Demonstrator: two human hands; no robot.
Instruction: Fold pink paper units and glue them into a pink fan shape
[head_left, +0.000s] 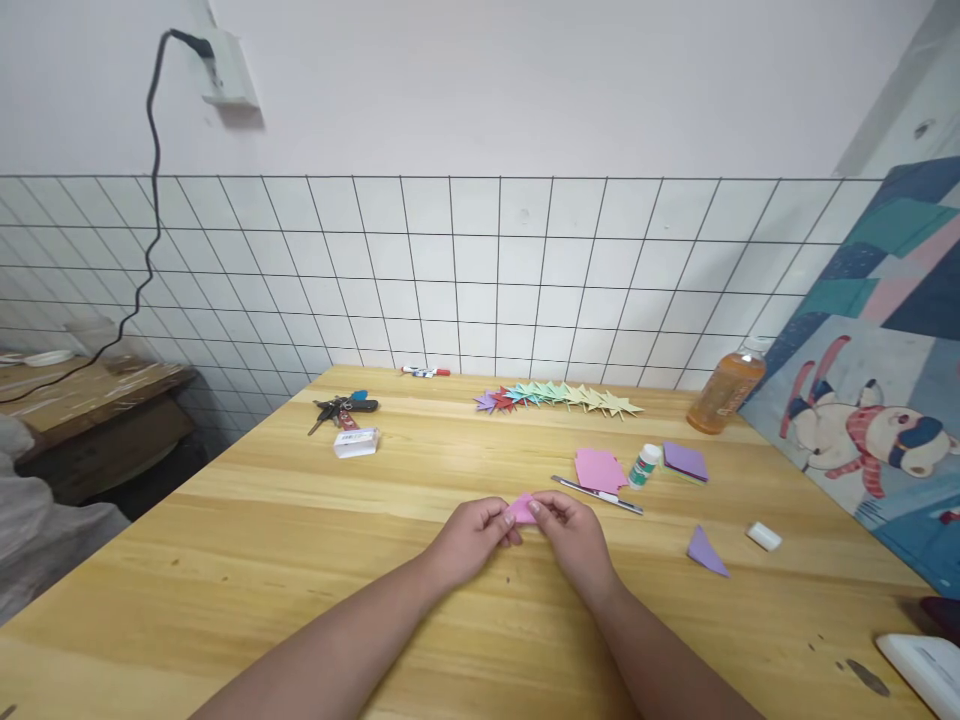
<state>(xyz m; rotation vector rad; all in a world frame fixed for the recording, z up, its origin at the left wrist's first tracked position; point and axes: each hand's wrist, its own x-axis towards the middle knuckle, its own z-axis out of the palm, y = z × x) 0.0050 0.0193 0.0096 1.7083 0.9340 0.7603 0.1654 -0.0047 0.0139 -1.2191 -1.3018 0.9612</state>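
A small piece of pink paper (520, 509), apparently folded, is pinched between my two hands above the wooden table. My left hand (474, 532) grips its left side with thumb and fingers. On the right side, my right hand (571, 535) holds it the same way, thumb on top. Just beyond my right hand lies a slim craft knife (598, 494). Behind that is a stack of pink paper sheets (599, 470), with a glue stick (645, 466) standing upright beside it. A folded purple paper triangle (706, 552) rests to the right.
Linked paper stars (559, 395) lie at the back. Purple sheets (685, 461), a white eraser (764, 537) and an amber bottle (727, 388) are on the right. Keys (345, 407), a small white box (356, 442) and a marker (425, 372) lie on the left and back.
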